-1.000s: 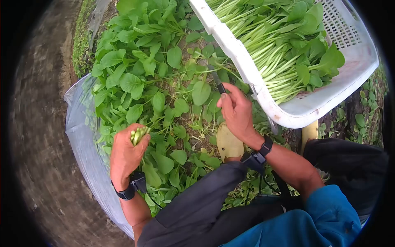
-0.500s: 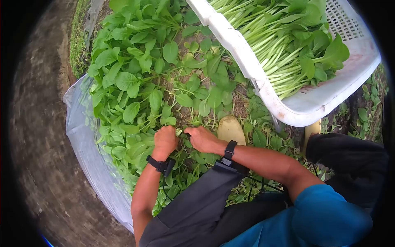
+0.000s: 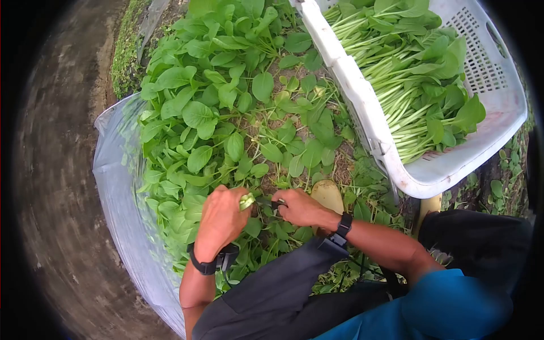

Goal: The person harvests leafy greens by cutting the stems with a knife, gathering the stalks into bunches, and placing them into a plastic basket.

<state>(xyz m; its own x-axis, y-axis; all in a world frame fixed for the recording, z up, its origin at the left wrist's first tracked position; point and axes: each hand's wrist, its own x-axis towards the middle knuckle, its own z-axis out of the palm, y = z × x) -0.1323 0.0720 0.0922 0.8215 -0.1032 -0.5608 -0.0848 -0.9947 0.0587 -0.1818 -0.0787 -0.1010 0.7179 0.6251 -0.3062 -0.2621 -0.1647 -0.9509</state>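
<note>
My left hand point(image 3: 222, 218) is closed around a small bunch of leafy greens, whose pale cut stem ends point(image 3: 246, 201) poke out toward the right. Just across from it, my right hand point(image 3: 303, 208) grips a small knife point(image 3: 264, 201); the dark blade points left at the stem ends. Most of the knife's handle is hidden in my fingers. Standing leafy greens point(image 3: 198, 116) grow thickly beyond and left of my hands. The bunch's leaves blend into that foliage below my left hand.
A white plastic crate point(image 3: 419, 184) at upper right holds a pile of harvested greens point(image 3: 399, 102), stems laid side by side. Clear plastic sheeting point(image 3: 127, 209) edges the bed on the left, beside a dirt path point(image 3: 62, 170). A pale boot toe point(image 3: 327, 195) sits near my right hand.
My left hand has lifted toward me with the bunch, its cut ends now showing. My right hand has shifted slightly right and down, the knife blade now visible. The view has shifted a little.
</note>
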